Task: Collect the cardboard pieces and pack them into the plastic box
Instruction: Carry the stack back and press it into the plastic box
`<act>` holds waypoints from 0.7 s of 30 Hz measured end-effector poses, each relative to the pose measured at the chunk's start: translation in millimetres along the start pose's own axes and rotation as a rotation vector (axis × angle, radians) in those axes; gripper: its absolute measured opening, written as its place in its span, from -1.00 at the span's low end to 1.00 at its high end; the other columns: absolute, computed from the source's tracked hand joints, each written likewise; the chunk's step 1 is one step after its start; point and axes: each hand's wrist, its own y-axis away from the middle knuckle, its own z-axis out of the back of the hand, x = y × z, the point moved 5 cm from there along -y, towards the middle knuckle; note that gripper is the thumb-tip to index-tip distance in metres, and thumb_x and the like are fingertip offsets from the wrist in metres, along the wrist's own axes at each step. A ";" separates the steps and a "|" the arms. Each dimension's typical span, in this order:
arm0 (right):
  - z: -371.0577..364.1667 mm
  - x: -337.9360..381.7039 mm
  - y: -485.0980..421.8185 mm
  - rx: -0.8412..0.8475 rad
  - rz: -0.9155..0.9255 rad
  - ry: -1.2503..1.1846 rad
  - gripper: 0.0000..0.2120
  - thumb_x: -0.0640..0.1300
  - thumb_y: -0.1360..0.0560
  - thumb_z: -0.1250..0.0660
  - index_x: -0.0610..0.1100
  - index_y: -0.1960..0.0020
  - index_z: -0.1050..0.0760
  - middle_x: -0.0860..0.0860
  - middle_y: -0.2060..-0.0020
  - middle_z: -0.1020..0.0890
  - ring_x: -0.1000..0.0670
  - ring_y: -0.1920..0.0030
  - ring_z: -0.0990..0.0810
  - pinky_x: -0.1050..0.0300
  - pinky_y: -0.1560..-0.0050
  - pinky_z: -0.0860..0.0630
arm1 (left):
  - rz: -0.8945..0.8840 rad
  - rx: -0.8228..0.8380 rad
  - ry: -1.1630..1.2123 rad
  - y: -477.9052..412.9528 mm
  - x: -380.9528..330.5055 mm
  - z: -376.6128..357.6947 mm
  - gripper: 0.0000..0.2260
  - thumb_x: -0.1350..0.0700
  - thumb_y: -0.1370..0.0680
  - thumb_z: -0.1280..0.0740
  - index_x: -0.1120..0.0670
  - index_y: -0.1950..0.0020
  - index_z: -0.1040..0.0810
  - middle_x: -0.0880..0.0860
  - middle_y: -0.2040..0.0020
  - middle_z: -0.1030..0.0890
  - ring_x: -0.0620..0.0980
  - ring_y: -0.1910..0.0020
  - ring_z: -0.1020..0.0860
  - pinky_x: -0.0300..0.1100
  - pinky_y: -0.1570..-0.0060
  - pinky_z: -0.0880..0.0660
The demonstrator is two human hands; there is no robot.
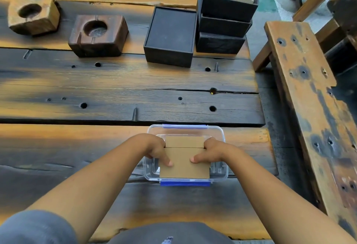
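Both of your forearms reach forward from the lower corners of the view and converge over the plastic box [222, 174], which sits on the near plank of the wooden table [116, 93], right of centre.

Your left hand [156, 150] is palm-down at the left side of the cardboard pieces [184, 163]. The fingers curl down over the left edge; the thumb lies flat on the top face, pointing toward the centre. Your right hand [210, 150] mirrors this at the right edge, thumb also flat on top and pointing inward. Both hands are closed on the cardboard, clamping it between them from opposite sides.

The cardboard lies flat, top face up, inside the box opening. A seam crosses it from left to right at knuckle level, separating a shorter far panel from a larger near panel. Its long axis runs away from you, parallel to the long axis of the box. The near edge sits above the blue latch [184, 183] on the near rim.

Whether the cardboard touches the box floor cannot be determined.
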 end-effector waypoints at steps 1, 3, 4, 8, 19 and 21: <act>-1.7 0.3 -0.5 -0.001 -0.003 0.014 -0.06 0.39 -0.24 -0.43 -0.16 -0.43 -0.35 -0.04 -0.39 -0.34 -0.08 -0.27 -0.47 0.00 -0.28 -0.45 | 0.003 -0.008 -0.010 -2.3 -0.9 -0.8 -0.33 -0.12 -0.46 -0.48 0.12 -0.48 -0.38 0.06 -0.44 -0.47 0.09 -0.39 -0.46 -0.14 -0.34 -0.38; -2.5 2.1 -1.8 0.008 -0.020 0.058 -0.02 0.40 -0.25 -0.42 -0.16 -0.46 -0.31 -0.04 -0.44 -0.28 -0.09 -0.32 -0.45 -0.03 -0.32 -0.43 | 0.038 -0.033 -0.033 -6.4 -3.0 -2.9 -0.24 -0.24 -0.45 -0.43 0.15 -0.51 -0.33 0.10 -0.47 -0.44 0.12 -0.39 -0.46 -0.06 -0.40 -0.40; -2.0 3.1 -2.7 0.019 -0.033 0.077 -0.01 0.41 -0.25 -0.41 -0.16 -0.47 -0.29 -0.04 -0.47 -0.25 -0.10 -0.34 -0.44 -0.06 -0.34 -0.41 | 0.060 -0.041 -0.036 -7.5 -4.1 -3.7 -0.20 -0.28 -0.45 -0.40 0.17 -0.53 -0.30 0.12 -0.48 -0.41 0.13 -0.40 -0.46 -0.02 -0.41 -0.41; -2.2 6.4 -3.4 0.044 -0.046 0.088 0.04 0.44 -0.24 -0.39 -0.17 -0.50 -0.26 -0.04 -0.52 -0.15 -0.12 -0.35 -0.43 -0.06 -0.34 -0.39 | 0.082 -0.040 0.040 -10.8 -6.5 -5.2 -0.14 -0.28 -0.46 -0.39 0.23 -0.56 -0.22 0.17 -0.53 -0.34 0.16 -0.46 -0.39 0.03 -0.44 -0.38; -1.5 3.4 -0.8 0.011 -0.013 -0.020 0.00 0.44 -0.24 -0.40 -0.15 -0.48 -0.31 -0.08 -0.47 -0.29 -0.10 -0.36 -0.44 0.00 -0.33 -0.41 | 0.008 -0.100 0.034 -7.9 -2.0 -4.8 -0.21 -0.29 -0.42 -0.43 0.17 -0.49 -0.39 0.08 -0.43 -0.48 0.11 -0.39 -0.46 0.00 -0.44 -0.36; -1.7 6.1 -2.5 0.035 -0.054 0.066 0.09 0.48 -0.22 -0.37 -0.16 -0.52 -0.22 -0.08 -0.54 -0.14 -0.12 -0.42 -0.37 -0.05 -0.39 -0.35 | 0.046 -0.125 -0.065 -8.8 -6.1 -4.9 -0.17 -0.36 -0.42 -0.38 0.16 -0.50 -0.37 0.11 -0.46 -0.44 0.13 -0.39 -0.45 0.02 -0.41 -0.37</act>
